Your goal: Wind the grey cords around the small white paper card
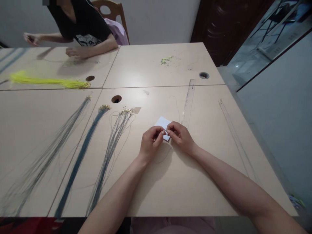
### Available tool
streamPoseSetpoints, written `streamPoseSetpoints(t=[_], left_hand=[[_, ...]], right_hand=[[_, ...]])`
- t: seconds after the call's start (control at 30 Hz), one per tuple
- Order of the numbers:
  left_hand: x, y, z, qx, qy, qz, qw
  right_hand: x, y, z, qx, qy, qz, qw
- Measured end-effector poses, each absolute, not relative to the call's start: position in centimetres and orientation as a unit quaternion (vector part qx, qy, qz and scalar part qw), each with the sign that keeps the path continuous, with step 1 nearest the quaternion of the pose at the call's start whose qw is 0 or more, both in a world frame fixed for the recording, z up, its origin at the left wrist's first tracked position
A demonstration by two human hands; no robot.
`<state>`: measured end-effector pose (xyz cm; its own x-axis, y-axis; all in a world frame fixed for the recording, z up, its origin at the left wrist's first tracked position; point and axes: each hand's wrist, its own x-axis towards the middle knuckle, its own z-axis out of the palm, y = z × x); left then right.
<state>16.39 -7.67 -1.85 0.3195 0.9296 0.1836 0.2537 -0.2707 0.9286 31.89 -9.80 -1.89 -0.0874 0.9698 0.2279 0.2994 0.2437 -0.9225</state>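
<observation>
My left hand (153, 139) and my right hand (180, 136) meet fingertip to fingertip, both pinched closed on a thin cord (163, 161). The cord curves below the hands over the table; the bit between the fingertips is too small to make out. Beneath the fingers lies a small white pad or card (162, 122), partly covered by the hands. A clear ruler (188, 102) lies just beyond my right hand. To the left of my left hand is a bundle of grey cords (109, 156) with gold-coloured metal ends.
Further left lie a blue cord bundle (84, 152), another grey bundle (57, 146) and a yellow bundle (48, 80). A few cords (231, 122) lie at the right. Yellow-green scraps (166, 60) are at the back. A co-worker (85, 29) sits across the table (204, 182).
</observation>
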Motion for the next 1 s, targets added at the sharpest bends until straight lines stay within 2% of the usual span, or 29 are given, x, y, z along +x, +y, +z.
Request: streamPoseSetpoints(t=[0.2,1.0], left_hand=[[16.50,-7.71,-1.71,0.681,0.432,0.391,0.443],[16.50,-7.89,-1.71,0.727,0.432,0.423,0.325]], right_hand=[[31.86,-9.76,-1.83,-0.492,-0.647,0.354,0.462],[31.76,-9.87,-2.09,-0.494,-0.647,0.353,0.462]])
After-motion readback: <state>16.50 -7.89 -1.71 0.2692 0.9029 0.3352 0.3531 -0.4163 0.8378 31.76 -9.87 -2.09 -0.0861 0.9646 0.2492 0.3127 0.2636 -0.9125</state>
